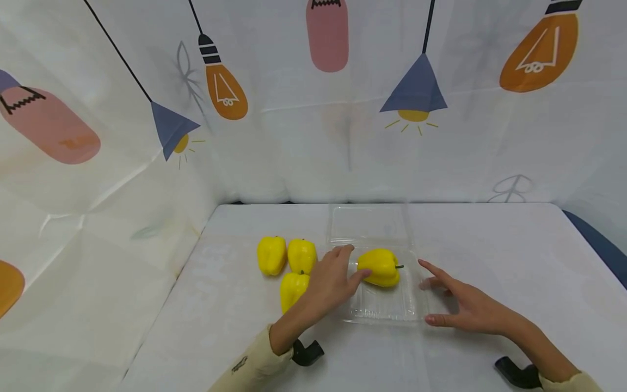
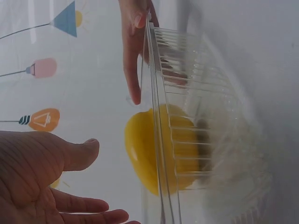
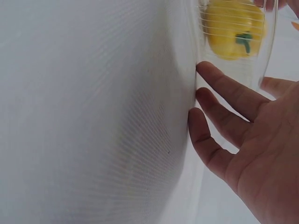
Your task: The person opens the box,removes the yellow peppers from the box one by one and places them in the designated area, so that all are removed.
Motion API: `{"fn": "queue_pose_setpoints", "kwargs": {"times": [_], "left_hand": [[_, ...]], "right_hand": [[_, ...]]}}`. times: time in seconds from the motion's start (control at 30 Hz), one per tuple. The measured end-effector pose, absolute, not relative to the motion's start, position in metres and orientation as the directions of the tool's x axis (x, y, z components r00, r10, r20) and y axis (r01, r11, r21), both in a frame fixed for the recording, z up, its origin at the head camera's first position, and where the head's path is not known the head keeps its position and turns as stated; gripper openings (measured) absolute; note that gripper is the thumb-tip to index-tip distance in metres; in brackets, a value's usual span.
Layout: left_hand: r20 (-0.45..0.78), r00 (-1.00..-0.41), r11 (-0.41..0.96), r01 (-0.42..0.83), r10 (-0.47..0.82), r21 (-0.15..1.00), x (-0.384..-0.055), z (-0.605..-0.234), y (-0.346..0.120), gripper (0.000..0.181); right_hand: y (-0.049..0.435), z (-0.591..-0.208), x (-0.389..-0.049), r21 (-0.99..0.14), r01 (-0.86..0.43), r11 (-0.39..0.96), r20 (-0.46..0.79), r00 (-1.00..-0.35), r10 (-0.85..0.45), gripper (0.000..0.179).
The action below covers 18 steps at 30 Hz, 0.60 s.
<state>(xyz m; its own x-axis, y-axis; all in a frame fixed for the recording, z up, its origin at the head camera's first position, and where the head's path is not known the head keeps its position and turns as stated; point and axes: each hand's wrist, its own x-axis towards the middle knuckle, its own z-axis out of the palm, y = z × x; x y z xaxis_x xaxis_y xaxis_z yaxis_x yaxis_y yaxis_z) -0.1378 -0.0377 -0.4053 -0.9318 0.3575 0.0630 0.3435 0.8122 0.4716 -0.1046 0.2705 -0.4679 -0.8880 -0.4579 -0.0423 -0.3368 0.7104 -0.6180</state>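
Note:
A yellow bell pepper point(image 1: 379, 267) with a green stem lies on its side in a clear plastic clamshell box point(image 1: 387, 311), whose lid point(image 1: 369, 222) is folded back away from me. My left hand point(image 1: 329, 280) hovers over the box's left side, thumb beside the pepper; the left wrist view shows its fingers spread and holding nothing. At the box's right side is my right hand point(image 1: 472, 307), its thumb and forefinger apart near the rim. In the right wrist view, its fingertips point(image 3: 198, 119) rest on the table close beside the box wall.
Left of the box, two yellow bell peppers point(image 1: 271, 256) point(image 1: 302, 256) stand side by side, with another yellow pepper point(image 1: 293, 291) in front, partly behind my left hand. A white table point(image 1: 235, 337) bears everything. Behind it hangs a white curtain point(image 1: 294, 152) printed with lamps. Black straps point(image 1: 307, 353) sit at both wrists.

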Motion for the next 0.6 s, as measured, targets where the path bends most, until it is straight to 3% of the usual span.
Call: {"fn": "queue_pose_setpoints", "kwargs": {"times": [0.6], "left_hand": [[0.025,-0.930,0.811,0.334,0.367,0.480,-0.138,-0.410,-0.019,0.062]], "right_hand": [[0.270,-0.467,-0.103,-0.627,-0.336,0.703,-0.036,-0.889,-0.457,0.104]]}}
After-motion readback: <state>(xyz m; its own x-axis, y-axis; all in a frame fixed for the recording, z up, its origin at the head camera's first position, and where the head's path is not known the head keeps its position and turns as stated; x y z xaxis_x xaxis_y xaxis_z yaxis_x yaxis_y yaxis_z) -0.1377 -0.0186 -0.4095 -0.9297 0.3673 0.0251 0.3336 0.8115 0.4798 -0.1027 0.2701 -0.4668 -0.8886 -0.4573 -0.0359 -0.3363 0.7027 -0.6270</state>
